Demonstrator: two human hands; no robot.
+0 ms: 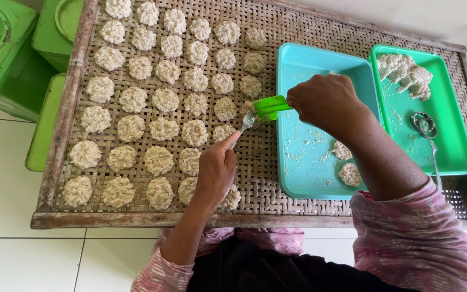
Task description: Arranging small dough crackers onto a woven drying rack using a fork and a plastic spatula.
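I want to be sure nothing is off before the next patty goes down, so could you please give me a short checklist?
1. Left hand holds the fork: ok.
2. Right hand grips the green scoop: ok.
3. Fork tip meets the scoop over the woven tray: ok.
4. Bare weave right of the patties: ok.
5. Rice mix in the green tray: ok.
6. Scoop loaded: cannot tell.

Rough woven bamboo tray point(298, 27) in worn wood, glossy plastic trays point(304, 65), shiny metal fork point(247, 122), grainy rice cakes point(163, 130).
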